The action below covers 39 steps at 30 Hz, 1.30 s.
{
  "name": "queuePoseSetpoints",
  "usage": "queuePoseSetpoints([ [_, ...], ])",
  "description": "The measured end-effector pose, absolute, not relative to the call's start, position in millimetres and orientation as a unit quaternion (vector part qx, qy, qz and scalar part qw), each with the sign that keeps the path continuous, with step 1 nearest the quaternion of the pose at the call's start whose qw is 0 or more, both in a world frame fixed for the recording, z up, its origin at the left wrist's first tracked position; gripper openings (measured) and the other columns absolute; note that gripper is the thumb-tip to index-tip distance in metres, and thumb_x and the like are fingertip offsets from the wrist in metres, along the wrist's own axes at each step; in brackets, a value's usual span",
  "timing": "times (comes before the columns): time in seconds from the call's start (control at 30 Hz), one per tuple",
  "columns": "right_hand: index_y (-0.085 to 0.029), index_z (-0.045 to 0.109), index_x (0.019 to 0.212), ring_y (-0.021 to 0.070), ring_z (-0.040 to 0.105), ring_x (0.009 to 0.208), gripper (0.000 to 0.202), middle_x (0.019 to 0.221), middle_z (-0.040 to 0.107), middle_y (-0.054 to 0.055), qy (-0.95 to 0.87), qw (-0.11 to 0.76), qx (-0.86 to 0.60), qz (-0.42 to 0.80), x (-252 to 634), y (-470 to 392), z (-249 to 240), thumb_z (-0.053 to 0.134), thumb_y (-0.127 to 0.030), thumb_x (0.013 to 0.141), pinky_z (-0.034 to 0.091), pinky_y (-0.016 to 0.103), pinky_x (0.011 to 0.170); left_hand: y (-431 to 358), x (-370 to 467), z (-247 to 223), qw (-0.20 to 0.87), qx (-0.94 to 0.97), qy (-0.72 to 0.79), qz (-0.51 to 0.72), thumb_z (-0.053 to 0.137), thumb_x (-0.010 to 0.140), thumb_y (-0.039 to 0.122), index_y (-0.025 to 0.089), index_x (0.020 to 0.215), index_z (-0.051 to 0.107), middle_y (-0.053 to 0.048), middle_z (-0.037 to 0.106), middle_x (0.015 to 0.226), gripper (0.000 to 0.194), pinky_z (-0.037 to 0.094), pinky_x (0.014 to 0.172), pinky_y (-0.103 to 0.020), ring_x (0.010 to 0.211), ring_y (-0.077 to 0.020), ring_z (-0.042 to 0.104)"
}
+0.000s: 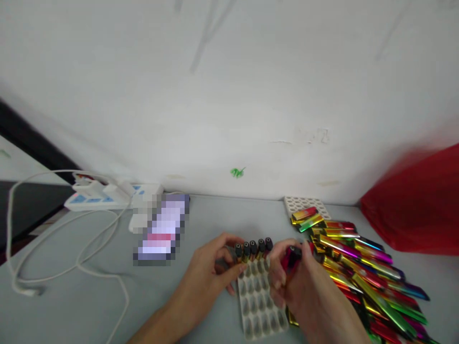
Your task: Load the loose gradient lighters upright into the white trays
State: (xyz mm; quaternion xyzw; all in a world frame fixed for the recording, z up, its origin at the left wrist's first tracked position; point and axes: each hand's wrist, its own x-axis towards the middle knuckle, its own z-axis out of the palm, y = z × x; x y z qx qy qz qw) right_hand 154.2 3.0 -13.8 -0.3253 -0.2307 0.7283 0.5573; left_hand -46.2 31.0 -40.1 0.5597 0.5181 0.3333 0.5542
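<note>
A pale tray (pixel 255 296) with rows of oval holes lies on the grey table. Along its far row stand several black-topped tubes (pixel 253 247). My left hand (pixel 211 267) has its fingers curled at the tray's far left corner, thumb on the edge beside the leftmost tube. My right hand (pixel 297 277) is closed around a dark-topped, magenta-coloured tube (pixel 292 257), just right of the tray's far end. Many shiny multicoloured tubes (pixel 373 267) lie in a heap to the right, partly behind my right forearm.
A second white holed tray (pixel 304 205) lies by the wall behind the heap. On the left are a phone (pixel 163 229) with a blurred screen, a white power strip (pixel 96 198) and looping white cables (pixel 103 274). Something red (pixel 416 205) stands at the right.
</note>
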Motion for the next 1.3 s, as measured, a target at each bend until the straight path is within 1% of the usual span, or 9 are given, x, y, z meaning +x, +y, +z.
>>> queuePoseSetpoints([
  [0.13, -0.019, 0.068, 0.069, 0.0103, 0.029, 0.054, 0.060, 0.060, 0.042, -0.005, -0.204, 0.519, -0.353, 0.751, 157.0, -4.2, -10.6, 0.080, -0.075, 0.088, 0.034, 0.023, 0.053, 30.9, -47.2, -38.7, 0.562, 0.559, 0.512, 0.330, 0.083, 0.089, 0.039, 0.021, 0.128, 0.070, 0.002, 0.070, 0.083, 0.045, 0.061, 0.051, -0.026, 0.057, -0.0172, 0.068],
  [0.3, -0.023, 0.049, 0.059, 0.0073, 0.014, 0.047, 0.073, 0.053, 0.029, -0.010, -0.184, 0.476, -0.354, 0.784, 160.5, -3.9, -8.0, 0.082, -0.086, 0.074, 0.017, 0.021, 0.043, 31.4, -48.0, -39.7, 0.562, 0.559, 0.513, 0.330, 0.083, 0.089, 0.040, 0.023, 0.132, 0.067, -0.001, 0.073, 0.089, 0.049, 0.062, 0.051, -0.027, 0.060, -0.0186, 0.070],
  [0.4, -0.024, 0.043, 0.059, 0.0055, 0.010, 0.045, 0.074, 0.052, 0.024, -0.013, -0.175, 0.474, -0.353, 0.787, 160.1, -0.4, -11.0, 0.083, -0.085, 0.072, 0.012, 0.019, 0.039, 32.2, -47.4, -40.9, 0.561, 0.556, 0.511, 0.340, 0.082, 0.088, 0.039, 0.024, 0.137, 0.062, -0.004, 0.074, 0.102, 0.055, 0.062, 0.049, -0.027, 0.062, -0.0183, 0.071],
  [0.53, -0.024, 0.043, 0.063, 0.0048, 0.010, 0.043, 0.070, 0.053, 0.025, -0.013, -0.157, 0.487, -0.339, 0.789, 157.4, 2.6, -21.3, 0.084, -0.080, 0.075, 0.010, 0.016, 0.034, 32.7, -47.1, -44.6, 0.559, 0.557, 0.506, 0.348, 0.081, 0.088, 0.040, 0.025, 0.140, 0.059, -0.005, 0.072, 0.111, 0.058, 0.063, 0.048, -0.027, 0.062, -0.0161, 0.069],
  [0.77, -0.024, 0.048, 0.063, 0.0054, 0.024, 0.034, 0.070, 0.046, 0.041, -0.009, -0.171, 0.464, -0.326, 0.805, 152.9, 0.2, -22.7, 0.075, -0.086, 0.083, 0.014, 0.018, 0.031, 31.7, -47.2, -47.1, 0.558, 0.557, 0.511, 0.343, 0.079, 0.089, 0.039, 0.024, 0.140, 0.058, -0.005, 0.071, 0.111, 0.058, 0.062, 0.048, -0.027, 0.061, -0.0147, 0.067],
  [0.83, -0.023, 0.050, 0.065, 0.0043, 0.019, 0.035, 0.069, 0.045, 0.036, -0.012, -0.164, 0.453, -0.336, 0.809, 154.4, -1.1, -16.6, 0.079, -0.084, 0.080, 0.015, 0.017, 0.033, 31.7, -47.1, -45.2, 0.560, 0.557, 0.510, 0.341, 0.080, 0.089, 0.040, 0.024, 0.141, 0.058, -0.006, 0.072, 0.112, 0.058, 0.062, 0.048, -0.027, 0.064, -0.0164, 0.069],
  [0.93, -0.024, 0.044, 0.063, 0.0026, 0.009, 0.039, 0.072, 0.048, 0.026, -0.015, -0.139, 0.459, -0.352, 0.804, 156.5, -2.0, -10.4, 0.085, -0.082, 0.073, 0.009, 0.016, 0.034, 32.0, -47.4, -42.8, 0.557, 0.559, 0.511, 0.341, 0.081, 0.089, 0.040, 0.025, 0.141, 0.058, -0.006, 0.072, 0.114, 0.058, 0.063, 0.049, -0.027, 0.067, -0.0181, 0.072],
  [1.1, -0.024, 0.041, 0.062, 0.0025, 0.007, 0.041, 0.075, 0.049, 0.023, -0.015, -0.145, 0.455, -0.374, 0.795, 158.2, 0.1, -14.6, 0.087, -0.083, 0.067, 0.006, 0.017, 0.035, 32.0, -48.5, -45.7, 0.553, 0.563, 0.511, 0.340, 0.081, 0.089, 0.041, 0.025, 0.141, 0.058, -0.005, 0.073, 0.110, 0.059, 0.063, 0.048, -0.027, 0.060, -0.0156, 0.068],
  [1.3, -0.024, 0.042, 0.056, 0.0032, 0.006, 0.040, 0.068, 0.046, 0.019, -0.015, -0.149, 0.475, -0.365, 0.787, 159.3, 1.5, -26.8, 0.084, -0.075, 0.075, 0.008, 0.017, 0.035, 31.9, -47.8, -46.2, 0.558, 0.559, 0.511, 0.339, 0.081, 0.089, 0.041, 0.025, 0.141, 0.058, -0.003, 0.073, 0.104, 0.059, 0.061, 0.048, -0.026, 0.062, -0.0166, 0.069],
])
